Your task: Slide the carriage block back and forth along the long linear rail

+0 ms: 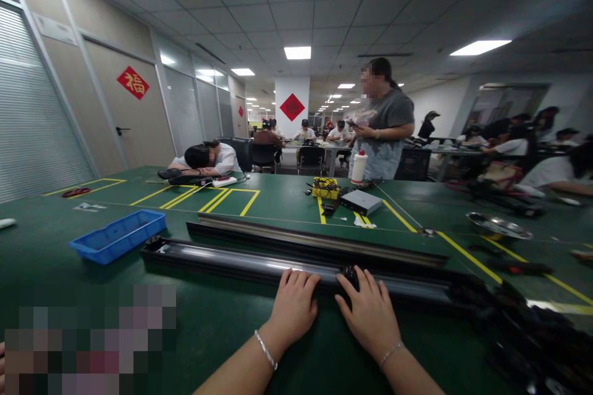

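Note:
A long black rail with a shiny grey inner channel (pixel 222 258) lies across the green table in front of me. My left hand (pixel 295 302) rests its fingertips on the near edge of this rail, around its middle. Just to the right, my right hand (pixel 369 308) has its fingers spread over the rail, touching a small black knobbed part (pixel 348 276) on it. Behind lies a second long dark rail (pixel 319 243), roughly parallel and touched by neither hand.
A blue tray (pixel 119 236) sits left of the rails. Beyond them are a grey box (pixel 361 202), a yellow item with black cables (pixel 325 187) and a white bottle (pixel 358 168). Dark tangled parts (pixel 537 333) lie at right, near a metal bowl (pixel 498 226). People sit and stand beyond.

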`<state>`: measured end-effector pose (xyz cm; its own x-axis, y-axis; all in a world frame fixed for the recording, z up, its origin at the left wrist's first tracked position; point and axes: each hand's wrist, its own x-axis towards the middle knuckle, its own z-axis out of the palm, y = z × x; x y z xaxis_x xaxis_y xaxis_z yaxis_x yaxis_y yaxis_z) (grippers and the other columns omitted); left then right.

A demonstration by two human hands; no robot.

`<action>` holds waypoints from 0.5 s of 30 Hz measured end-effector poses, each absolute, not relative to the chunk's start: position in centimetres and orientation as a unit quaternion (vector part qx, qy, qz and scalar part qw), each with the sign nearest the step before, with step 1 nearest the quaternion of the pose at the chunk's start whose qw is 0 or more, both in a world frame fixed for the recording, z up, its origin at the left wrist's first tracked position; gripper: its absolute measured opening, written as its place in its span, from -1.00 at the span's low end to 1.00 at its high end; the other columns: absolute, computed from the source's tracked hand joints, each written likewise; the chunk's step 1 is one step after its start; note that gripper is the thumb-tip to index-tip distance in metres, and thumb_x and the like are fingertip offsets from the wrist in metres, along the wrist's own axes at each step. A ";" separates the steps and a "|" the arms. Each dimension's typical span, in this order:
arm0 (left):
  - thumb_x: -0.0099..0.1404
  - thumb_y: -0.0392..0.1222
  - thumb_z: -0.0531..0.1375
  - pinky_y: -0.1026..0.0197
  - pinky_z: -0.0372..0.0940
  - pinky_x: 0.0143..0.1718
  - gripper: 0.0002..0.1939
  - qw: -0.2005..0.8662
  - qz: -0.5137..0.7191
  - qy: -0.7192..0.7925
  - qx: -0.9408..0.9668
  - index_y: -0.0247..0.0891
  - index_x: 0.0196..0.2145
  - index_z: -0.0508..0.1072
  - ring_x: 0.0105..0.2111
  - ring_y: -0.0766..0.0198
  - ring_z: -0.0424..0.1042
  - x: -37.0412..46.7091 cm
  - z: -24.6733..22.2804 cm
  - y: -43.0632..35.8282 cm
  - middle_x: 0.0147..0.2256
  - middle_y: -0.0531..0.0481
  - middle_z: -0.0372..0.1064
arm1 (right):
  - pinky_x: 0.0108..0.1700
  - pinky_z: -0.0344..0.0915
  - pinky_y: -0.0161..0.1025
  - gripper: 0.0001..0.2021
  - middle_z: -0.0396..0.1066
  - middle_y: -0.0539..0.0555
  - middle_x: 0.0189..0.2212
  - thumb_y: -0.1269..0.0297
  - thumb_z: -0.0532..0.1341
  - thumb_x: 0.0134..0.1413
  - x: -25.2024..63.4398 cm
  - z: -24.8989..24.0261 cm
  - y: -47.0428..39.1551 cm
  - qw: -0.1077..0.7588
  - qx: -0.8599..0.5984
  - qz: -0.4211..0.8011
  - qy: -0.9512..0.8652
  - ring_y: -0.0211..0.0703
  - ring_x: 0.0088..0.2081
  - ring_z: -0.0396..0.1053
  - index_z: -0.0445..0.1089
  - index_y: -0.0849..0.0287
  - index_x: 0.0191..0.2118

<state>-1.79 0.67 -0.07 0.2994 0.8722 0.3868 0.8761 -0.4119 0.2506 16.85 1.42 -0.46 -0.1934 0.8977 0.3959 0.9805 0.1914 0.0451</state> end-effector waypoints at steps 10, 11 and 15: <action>0.20 -0.20 0.10 -0.02 -0.10 0.19 -0.56 -0.006 -0.240 -0.540 -0.806 -0.06 0.06 0.27 0.03 0.14 0.21 -1.8 0.3 0.6 -0.02 0.00 0.31 | 0.12 0.05 0.10 -0.58 0.25 0.26 0.10 0.04 -0.04 0.16 18.3 -0.5 1.7 0.152 -0.646 -0.159 -0.731 0.07 0.12 0.19 0.38 -0.01 0.03; 0.20 -0.20 0.10 -0.02 -0.10 0.19 -0.56 -0.006 -0.240 -0.542 -0.806 -0.06 0.06 0.27 0.03 0.14 0.21 -1.8 0.2 0.6 -0.02 0.01 0.31 | 0.12 0.06 0.10 -0.57 0.24 0.26 0.11 0.03 -0.03 0.15 18.5 -0.5 1.7 0.157 -0.649 -0.160 -0.727 0.08 0.13 0.18 0.38 -0.01 0.02; 0.20 -0.21 0.10 -0.01 -0.11 0.20 -0.56 -0.010 -0.238 -0.540 -0.807 -0.06 0.06 0.27 0.03 0.15 0.20 -1.9 0.3 0.6 -0.01 0.02 0.31 | 0.10 0.11 0.08 -0.56 0.20 0.23 0.12 -0.04 -0.01 0.12 19.3 -0.4 1.8 0.194 -0.663 -0.165 -0.704 0.16 0.18 0.08 0.43 0.04 -0.06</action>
<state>-1.86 0.60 0.26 0.3028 0.8766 0.3741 0.8673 -0.4161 0.2730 19.33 1.78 -0.39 -0.0454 0.8698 0.4913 0.9974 0.0666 -0.0257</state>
